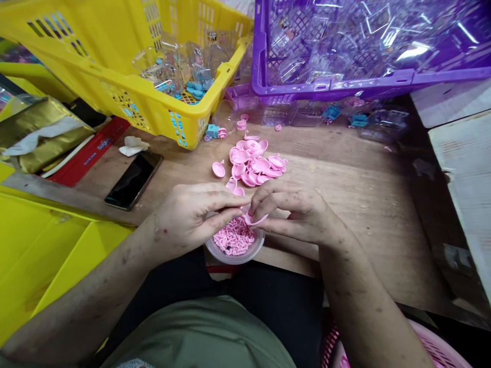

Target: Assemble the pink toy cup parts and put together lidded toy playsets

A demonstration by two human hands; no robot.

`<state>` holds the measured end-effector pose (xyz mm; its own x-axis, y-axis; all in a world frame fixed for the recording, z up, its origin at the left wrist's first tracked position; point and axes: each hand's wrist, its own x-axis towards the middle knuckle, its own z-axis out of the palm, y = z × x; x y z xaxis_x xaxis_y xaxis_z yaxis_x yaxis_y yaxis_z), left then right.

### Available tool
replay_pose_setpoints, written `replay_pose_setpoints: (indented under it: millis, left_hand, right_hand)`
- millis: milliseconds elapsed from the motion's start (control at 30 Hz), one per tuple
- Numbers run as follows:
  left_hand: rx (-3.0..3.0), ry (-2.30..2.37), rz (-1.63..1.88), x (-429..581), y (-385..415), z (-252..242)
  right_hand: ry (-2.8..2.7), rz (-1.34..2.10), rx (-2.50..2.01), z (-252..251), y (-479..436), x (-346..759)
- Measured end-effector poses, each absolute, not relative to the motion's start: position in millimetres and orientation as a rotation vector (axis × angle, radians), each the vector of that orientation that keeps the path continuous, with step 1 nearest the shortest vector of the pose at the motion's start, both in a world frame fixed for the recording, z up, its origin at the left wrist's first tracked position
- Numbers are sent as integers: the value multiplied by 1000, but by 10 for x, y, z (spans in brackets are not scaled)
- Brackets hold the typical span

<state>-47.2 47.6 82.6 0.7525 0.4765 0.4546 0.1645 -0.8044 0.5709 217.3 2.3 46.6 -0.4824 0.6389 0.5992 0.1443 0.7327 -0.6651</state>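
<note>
Between both hands, just above a small round tub [235, 259], is a pink oval plastic piece [256, 220]. My right hand [293, 209] pinches it between thumb and fingers. My left hand [203, 209] meets it from the other side, its thumb and fingertips closed at the piece's edge; whether they hold a separate small part is hidden. Many tiny pink curved plastic bits [235, 237] fill the tub. Beyond my fingers lies a loose pile of pink oval plastic pieces [255, 161], with one single oval piece [218, 169] apart on the left.
A yellow basket [153, 97] and a purple basket [330, 89] with clear plastic boxes stand at the back. On the left lie a phone [134, 180], a crumpled tissue [133, 146] and a gold packet [42, 133]. A pink basket [433, 342] is at lower right.
</note>
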Motion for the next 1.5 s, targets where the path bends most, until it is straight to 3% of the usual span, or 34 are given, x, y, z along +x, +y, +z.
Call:
replay_pose_setpoints:
  millis: [667,833,1033,1200,1400,1500]
  left_hand:
    - [1906,661,530,-353,516,872]
    - [2244,797,594,-484,533,941]
    - [2862,652,185,-582,380,759]
    - [2918,520,242,-526,404,586]
    - [2924,456,299,-555,471,566]
    - [2908,428,312,-562,471,593]
  right_hand:
    - [-2060,480,-708,523,-17,2176]
    - [-1958,421,-1036,338,120,2232]
    - [-1778,637,-1307,321,76,2474]
    - [-1648,219,-1689,633,-491,2779]
    - [-1719,432,-1894,329,-938,2758]
    - [-1690,349,-1867,185,-922,2739]
